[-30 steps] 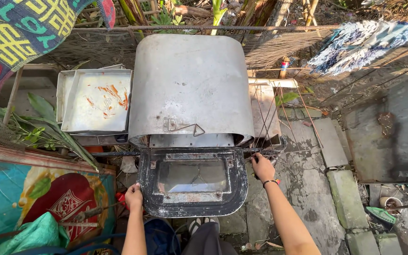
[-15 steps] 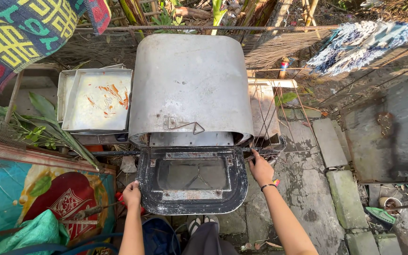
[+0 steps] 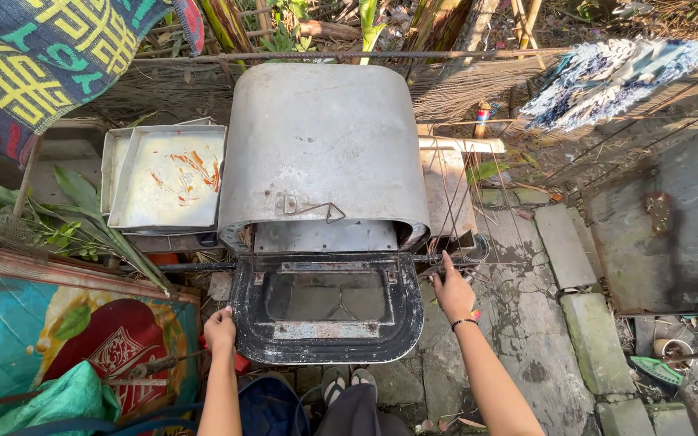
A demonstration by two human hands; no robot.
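Left hand (image 3: 220, 329) grips the oven door's (image 3: 326, 307) left corner; right hand (image 3: 452, 292), released, touches its right edge.

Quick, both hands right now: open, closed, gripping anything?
Left hand: closed on the lower left corner of the open oven door.
Right hand: open, forefinger extended, resting against the door's right edge, gripping nothing.

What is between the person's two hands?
In the head view, the blackened metal oven door, folded down flat with a glass window, spans from the left hand to the right hand.
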